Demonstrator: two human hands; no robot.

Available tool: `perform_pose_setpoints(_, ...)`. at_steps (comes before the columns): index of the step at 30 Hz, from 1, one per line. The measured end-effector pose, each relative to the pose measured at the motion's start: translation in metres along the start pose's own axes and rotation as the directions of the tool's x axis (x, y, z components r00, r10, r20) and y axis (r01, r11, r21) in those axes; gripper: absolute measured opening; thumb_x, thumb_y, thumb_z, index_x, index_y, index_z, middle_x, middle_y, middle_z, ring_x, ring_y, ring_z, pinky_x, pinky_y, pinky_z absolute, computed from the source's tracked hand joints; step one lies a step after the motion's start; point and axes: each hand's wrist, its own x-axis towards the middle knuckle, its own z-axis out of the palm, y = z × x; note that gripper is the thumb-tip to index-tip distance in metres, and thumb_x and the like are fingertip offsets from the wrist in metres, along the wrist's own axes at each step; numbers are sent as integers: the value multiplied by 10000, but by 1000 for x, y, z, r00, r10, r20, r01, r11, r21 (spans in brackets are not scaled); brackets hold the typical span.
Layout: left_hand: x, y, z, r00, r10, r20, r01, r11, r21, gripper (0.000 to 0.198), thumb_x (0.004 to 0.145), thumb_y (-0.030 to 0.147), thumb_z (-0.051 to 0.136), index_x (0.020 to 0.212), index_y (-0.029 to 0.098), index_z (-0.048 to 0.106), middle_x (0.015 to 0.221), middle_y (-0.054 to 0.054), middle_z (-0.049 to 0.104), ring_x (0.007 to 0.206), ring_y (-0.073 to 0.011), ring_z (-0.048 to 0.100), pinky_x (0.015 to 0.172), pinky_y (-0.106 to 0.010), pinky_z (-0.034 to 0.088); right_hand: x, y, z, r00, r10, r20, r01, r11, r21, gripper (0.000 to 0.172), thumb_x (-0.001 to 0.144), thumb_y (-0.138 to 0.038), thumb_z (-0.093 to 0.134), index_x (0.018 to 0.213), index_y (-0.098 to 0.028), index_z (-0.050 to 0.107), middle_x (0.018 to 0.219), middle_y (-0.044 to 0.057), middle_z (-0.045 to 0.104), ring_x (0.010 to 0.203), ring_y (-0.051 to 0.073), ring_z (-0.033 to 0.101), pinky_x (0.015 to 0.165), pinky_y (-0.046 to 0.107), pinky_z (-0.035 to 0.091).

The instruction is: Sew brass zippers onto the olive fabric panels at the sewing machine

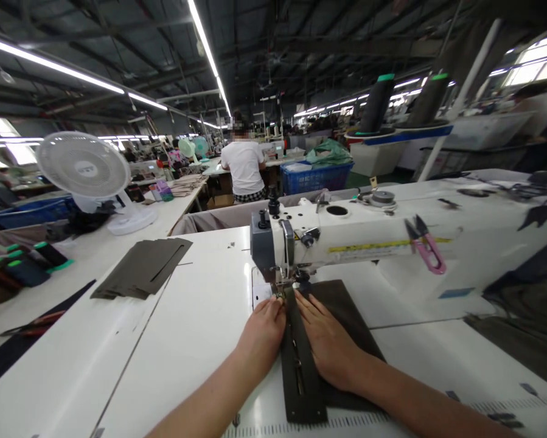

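Note:
A dark olive fabric strip (296, 365) runs lengthwise toward me from under the presser foot of a white sewing machine (359, 237). Along its middle is a narrow slit with shiny bits, too small to name. Under and to the right of it lies a wider dark fabric panel (341, 304). My left hand (264, 331) is closed at the strip's left edge, fingertips bunched just in front of the needle area. With fingers stretched out, my right hand (325, 340) lies flat on the fabric, right of the strip. The needle tip cannot be made out.
A stack of dark fabric pieces (140, 267) lies on the table to the left. Beyond stand a white fan (84, 167) and thread cones (27, 267). Pink thread snips (426, 246) rest against the machine arm. Ahead, a person in a white shirt (243, 167) sits beside a blue crate (316, 177).

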Motion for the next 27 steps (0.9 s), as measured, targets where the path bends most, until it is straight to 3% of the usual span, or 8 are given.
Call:
perform_pose_setpoints(9,8,-10,1,998,-63,-18,63,998,-23,208,880,102,368,862,122,574,864,-96,573,777,-201,562,706,-365,524,13,12,-1,999,3,-48,3,993,122,463,827,-156,402,1278,-52,433,1311,182,439,1267,243,322,1045,467,271)
perform_pose_setpoints(12,5,-12,-2,998,-58,2,58,998,-32,170,850,93,422,892,110,586,867,-108,582,793,-211,568,719,-365,525,2,6,-11,995,-18,-100,35,984,173,450,824,-149,404,1265,-65,444,1286,185,463,1248,248,349,1027,479,294)
perform_pose_setpoints(15,-5,-12,-8,999,-24,25,26,996,-89,233,801,83,484,1009,132,576,996,-122,588,932,-230,560,801,-380,509,-21,-11,-19,972,-91,-215,136,969,205,391,805,-215,505,1175,-90,525,1190,173,535,1145,248,452,976,439,375)
perform_pose_setpoints(18,-18,-10,-15,999,-2,43,12,976,-217,321,783,79,491,1082,170,562,1105,-105,579,1053,-226,522,895,-393,466,-40,-29,-21,896,-231,-380,289,952,102,200,808,-202,549,973,-119,624,975,118,627,966,224,541,885,386,451)
perform_pose_setpoints(20,-23,-8,-17,998,-20,54,34,961,-276,326,775,77,501,1078,169,575,1113,-95,590,1059,-222,527,913,-383,456,-45,-36,-21,849,-312,-427,334,942,-24,153,826,-125,503,889,-107,641,870,106,643,881,220,560,816,374,481)
perform_pose_setpoints(23,-24,-4,-18,996,-64,54,77,955,-286,312,755,70,529,1047,153,602,1094,-101,607,1037,-228,547,903,-379,464,-43,-42,-21,846,-377,-377,346,926,-148,229,834,-59,423,890,-65,644,835,136,645,813,233,570,740,382,502)
perform_pose_setpoints(27,-23,1,-17,995,-95,22,98,959,-267,290,754,66,530,1012,163,621,1072,-92,622,1008,-219,569,870,-370,485,-39,-45,-22,854,-399,-333,347,915,-206,260,830,-35,391,871,-42,648,835,160,648,828,245,575,766,399,498)
